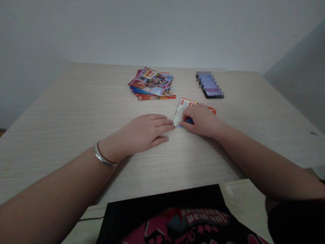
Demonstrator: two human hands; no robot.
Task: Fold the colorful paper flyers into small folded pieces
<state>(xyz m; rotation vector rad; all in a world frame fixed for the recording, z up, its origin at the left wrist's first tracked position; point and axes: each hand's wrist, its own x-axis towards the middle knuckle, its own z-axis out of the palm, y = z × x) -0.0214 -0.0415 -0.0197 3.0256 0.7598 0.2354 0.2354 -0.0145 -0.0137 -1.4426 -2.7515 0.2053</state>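
Left hand (pixel 144 134) is lying flat, right hand (pixel 203 119) curling over white-orange paper leaflet (pixel 179 111), grip unclear; glossy multicoloured leaflets (pixel 153 83) and black rectangular phone (pixel 210 85) are lying beyond.

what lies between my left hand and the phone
The head view shows the printed paper under the right hand, then a stretch of pale tabletop up to the phone.

Spreads wide and pale, in fine streaky wood grain, as a counter (pixel 76 112). Carries a fanned, untidy stack of colourful printed pieces (pixel 153 83) towards the far edge, left of centre. Bears, farther right, a dark-edged phone (pixel 210 85), lying flat with a blurred screen. Holds, nearer the front than both, a white-and-orange printed card (pixel 178 113), partly covered. Shows a small dark mark (pixel 313 133) near the right edge
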